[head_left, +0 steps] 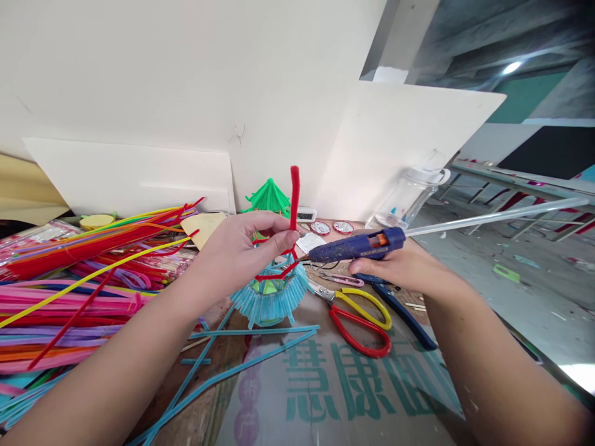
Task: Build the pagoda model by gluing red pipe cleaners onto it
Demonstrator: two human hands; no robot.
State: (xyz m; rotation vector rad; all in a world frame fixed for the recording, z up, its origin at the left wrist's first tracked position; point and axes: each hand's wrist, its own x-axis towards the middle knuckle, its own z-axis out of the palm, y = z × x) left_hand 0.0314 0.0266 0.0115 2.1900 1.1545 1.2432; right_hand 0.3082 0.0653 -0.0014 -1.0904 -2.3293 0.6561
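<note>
Between finger and thumb, my left hand (260, 241) pinches a red pipe cleaner (295, 195) whose free end sticks straight up. Below it stands a small pagoda-like model with a green pointed roof (269, 197) and a flared light-blue skirt (272, 303); red strips run round its middle. My left hand covers part of that middle. Closed around a dark blue glue gun (356, 246), my right hand (388, 269) keeps its nozzle pointing left, close to the red strips. Whether the nozzle touches them I cannot tell. A clear glue stick (493, 217) juts from the gun's rear.
Scissors (362, 322) with red and yellow handles and blue-handled pliers (404, 310) lie under my right hand. Bundled coloured pipe cleaners (93, 248) fill the left side, and light-blue ones (232, 371) cross in front. A clear bottle (409, 195) stands back right by a white board (279, 93).
</note>
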